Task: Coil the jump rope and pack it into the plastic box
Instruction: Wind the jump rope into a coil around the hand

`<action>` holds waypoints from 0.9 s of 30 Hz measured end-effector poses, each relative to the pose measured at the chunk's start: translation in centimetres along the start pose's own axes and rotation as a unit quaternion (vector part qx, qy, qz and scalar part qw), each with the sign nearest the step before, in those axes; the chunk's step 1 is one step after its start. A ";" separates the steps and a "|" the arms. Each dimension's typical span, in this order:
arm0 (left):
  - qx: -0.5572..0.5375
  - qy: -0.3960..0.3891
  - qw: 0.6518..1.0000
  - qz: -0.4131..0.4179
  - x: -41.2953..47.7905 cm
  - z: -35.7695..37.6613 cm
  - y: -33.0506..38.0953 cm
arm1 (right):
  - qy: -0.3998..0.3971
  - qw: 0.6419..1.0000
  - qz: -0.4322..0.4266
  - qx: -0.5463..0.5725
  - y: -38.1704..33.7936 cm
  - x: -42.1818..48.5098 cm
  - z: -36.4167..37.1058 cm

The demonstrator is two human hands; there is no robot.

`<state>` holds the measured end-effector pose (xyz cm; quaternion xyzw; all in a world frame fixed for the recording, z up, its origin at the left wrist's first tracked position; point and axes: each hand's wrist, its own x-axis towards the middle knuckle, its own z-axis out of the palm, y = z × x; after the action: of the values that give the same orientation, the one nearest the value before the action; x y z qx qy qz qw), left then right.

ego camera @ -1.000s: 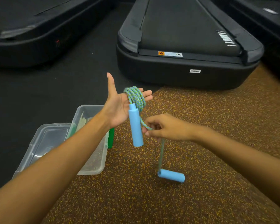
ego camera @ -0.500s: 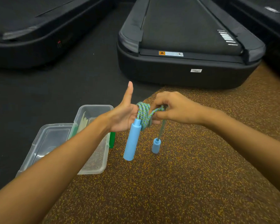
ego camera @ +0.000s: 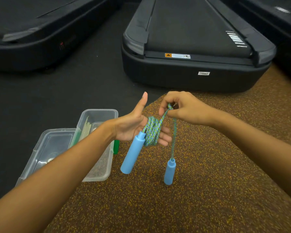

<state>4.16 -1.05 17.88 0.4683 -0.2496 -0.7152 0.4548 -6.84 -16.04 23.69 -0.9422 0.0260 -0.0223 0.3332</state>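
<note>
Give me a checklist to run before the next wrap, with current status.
1. Coil sits round the left hand: ok.
2. Right hand pinches the loose rope: ok.
3. First handle hangs free below the coil: ok.
4. Second handle wound in: not ok, it dangles on the loose rope.
5. Plastic box open, lid beside it: ok.
6. Room in the box: cannot tell, a pale item lies inside.
</note>
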 end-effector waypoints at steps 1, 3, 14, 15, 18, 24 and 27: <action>0.004 -0.008 1.000 -0.006 0.0 0.0 0.0 | 0.003 1.000 0.003 -0.001 0.0 0.0 0.0; 0.005 -0.023 1.000 -0.015 0.1 0.0 -0.1 | 0.008 1.000 0.013 -0.002 0.1 0.2 0.1; -0.114 -0.157 0.979 0.058 -0.1 0.4 0.4 | 0.030 0.990 0.065 0.121 1.8 0.5 1.8; -0.155 -0.185 0.967 0.077 -0.2 0.2 0.5 | 0.030 0.987 0.069 0.141 1.9 0.5 2.1; -0.247 -0.194 0.939 0.139 -0.3 -0.3 0.6 | 0.002 0.982 0.072 0.173 2.1 0.4 2.9; -0.279 0.020 0.931 0.233 -0.6 -0.2 0.8 | -0.064 0.973 0.095 0.199 2.9 0.2 4.5; -0.277 0.068 0.919 0.273 -0.7 0.4 1.1 | -0.096 0.966 0.108 0.216 3.0 0.0 5.3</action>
<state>4.33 -0.94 19.25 0.2850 -0.1278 -0.5704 0.7597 -6.68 -15.01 17.70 -0.8375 0.0899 0.0991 0.5298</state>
